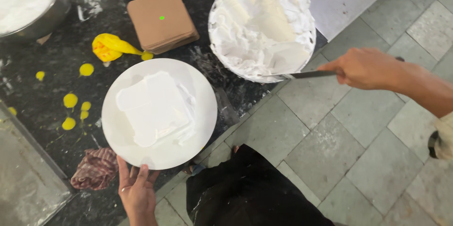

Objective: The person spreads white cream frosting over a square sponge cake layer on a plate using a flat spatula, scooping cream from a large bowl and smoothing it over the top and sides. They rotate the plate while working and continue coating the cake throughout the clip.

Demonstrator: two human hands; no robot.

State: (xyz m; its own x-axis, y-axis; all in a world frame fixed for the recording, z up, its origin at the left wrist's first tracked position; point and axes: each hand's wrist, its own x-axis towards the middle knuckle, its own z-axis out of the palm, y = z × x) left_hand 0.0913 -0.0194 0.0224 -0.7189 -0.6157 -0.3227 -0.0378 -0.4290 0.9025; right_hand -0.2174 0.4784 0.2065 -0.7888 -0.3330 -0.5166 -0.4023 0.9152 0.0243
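- Dark stone worktop (pixel 56 65) fills the upper left, splashed with yellow blobs (pixel 71 100); grey floor tiles (pixel 377 160) take up the right and lower part of the view.
- At the worktop's near edge sits a round white board (pixel 118 131), and part of its rim hangs out past the edge over the floor.
- On that board lies a squarish slab of white cake (pixel 153 108), thickly creamed, with bare board left all around it.
- My left hand (pixel 138 190) is under the board's near rim, fingers (pixel 123 169) spread open and touching its underside.
- My right hand (pixel 365 68) is out over the floor, fingers closed around the handle of a long flat knife (pixel 306 74).
- The blade tip rests at the near rim of a big bowl of white cream (pixel 262 28), which stands at the worktop's corner.
- Between bowl and board there is a narrow strip of bare stone.
- Behind the board lie a stack of brown square cards (pixel 162 18) and a yellow piping bag (pixel 111 46).
- A striped cloth (pixel 96 168) lies just left of my left hand.
- A steel bowl (pixel 35 18) sits in the far left corner.
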